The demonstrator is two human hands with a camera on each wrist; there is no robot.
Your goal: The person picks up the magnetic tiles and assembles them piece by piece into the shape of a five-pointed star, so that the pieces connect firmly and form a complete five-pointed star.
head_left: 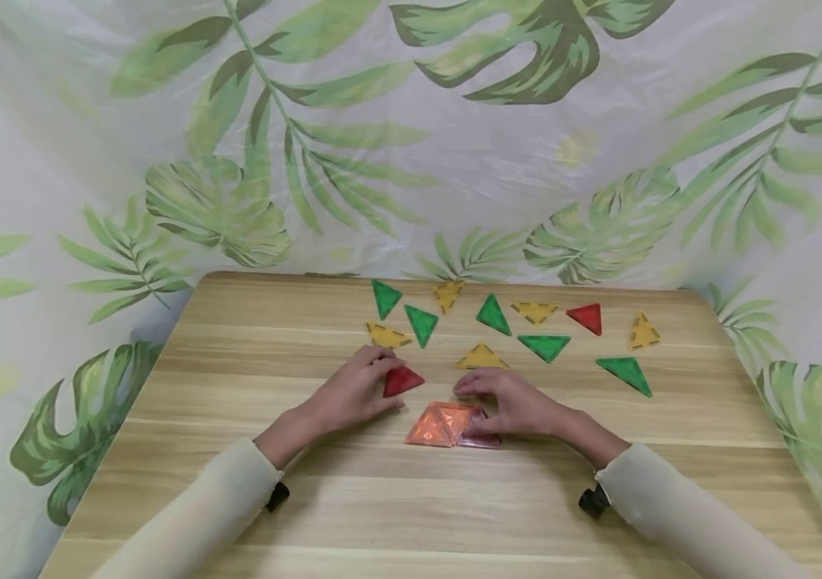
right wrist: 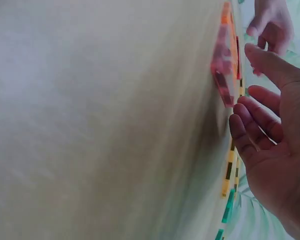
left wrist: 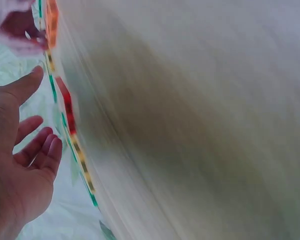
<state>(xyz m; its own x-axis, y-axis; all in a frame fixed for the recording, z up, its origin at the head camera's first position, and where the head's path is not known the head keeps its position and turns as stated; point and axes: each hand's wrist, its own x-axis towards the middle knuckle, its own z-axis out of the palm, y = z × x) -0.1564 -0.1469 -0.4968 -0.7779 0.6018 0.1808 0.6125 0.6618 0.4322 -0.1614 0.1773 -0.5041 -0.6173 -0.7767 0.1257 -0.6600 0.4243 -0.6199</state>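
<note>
My left hand (head_left: 355,392) hovers at the left side of a red triangular magnetic tile (head_left: 403,381), thumb and fingers spread apart; in the left wrist view a gap shows between the fingers and the red tile (left wrist: 66,105). Two orange triangular tiles (head_left: 429,428) lie edge to edge, joined on the right by a pinkish-purple tile (head_left: 482,440). Over that purple tile is my right hand (head_left: 523,404), which hides part of it. In the right wrist view its fingers are loosely bent and hold nothing, beside the purple tile (right wrist: 222,70).
Behind the hands, several green triangles (head_left: 544,347) and yellow triangles (head_left: 482,356) lie scattered across the wooden table (head_left: 252,515). Another red triangle (head_left: 588,318) is at the back right. A leaf-patterned cloth (head_left: 353,161) hangs behind the table's far edge.
</note>
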